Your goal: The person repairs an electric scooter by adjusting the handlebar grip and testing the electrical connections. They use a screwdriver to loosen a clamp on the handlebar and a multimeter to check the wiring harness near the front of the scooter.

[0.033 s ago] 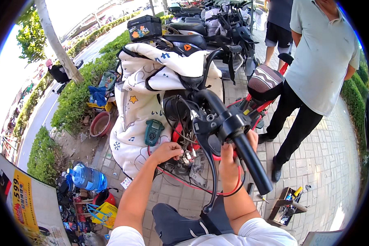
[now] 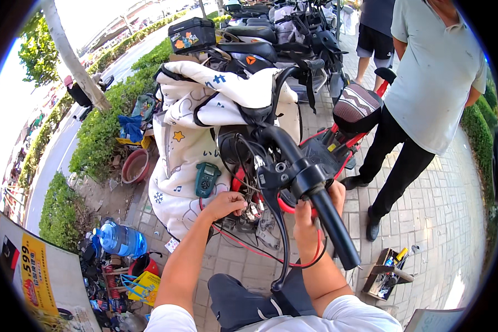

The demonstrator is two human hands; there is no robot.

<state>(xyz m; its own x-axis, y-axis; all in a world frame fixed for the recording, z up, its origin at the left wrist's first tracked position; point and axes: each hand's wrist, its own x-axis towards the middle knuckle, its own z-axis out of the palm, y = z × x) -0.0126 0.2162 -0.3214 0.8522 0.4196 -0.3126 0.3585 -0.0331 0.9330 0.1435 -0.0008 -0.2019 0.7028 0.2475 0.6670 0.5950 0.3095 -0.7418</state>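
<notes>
**Inspector:** Report the position of your hands.

**Me:** My left hand (image 2: 225, 203) is reaching into the bundle of wiring (image 2: 253, 209) below the scooter's handlebar (image 2: 310, 191). Its fingers are curling narrowly around the small connectors there, pinching them. My right hand (image 2: 315, 206) is sitting just behind the black grip, fingers closing on a red cable (image 2: 293, 260) that is looping down toward the pavement. The grip is hiding part of that hand, so I cannot tell exactly how tightly it is clamping.

**Inspector:** Where is the wiring lying in relation to the vehicle?

**Me:** It is hanging out of the opened front column, between the handlebar stem and the red frame (image 2: 337, 145). The black brake lever (image 2: 278, 243) is dangling in front of it.

**Inspector:** What is surrounding the work?

**Me:** A green multimeter (image 2: 207, 179) is resting against a white patterned cover (image 2: 188, 127) draped over the front of the scooter, just beside my left hand. A blue water bottle (image 2: 120, 238) is lying on the ground to my left, well apart. A small open box of tools (image 2: 387, 272) is sitting on the brick paving to my right. A person in a grey shirt and black trousers (image 2: 426, 94) is standing near the scooter's saddle (image 2: 358, 107).
</notes>
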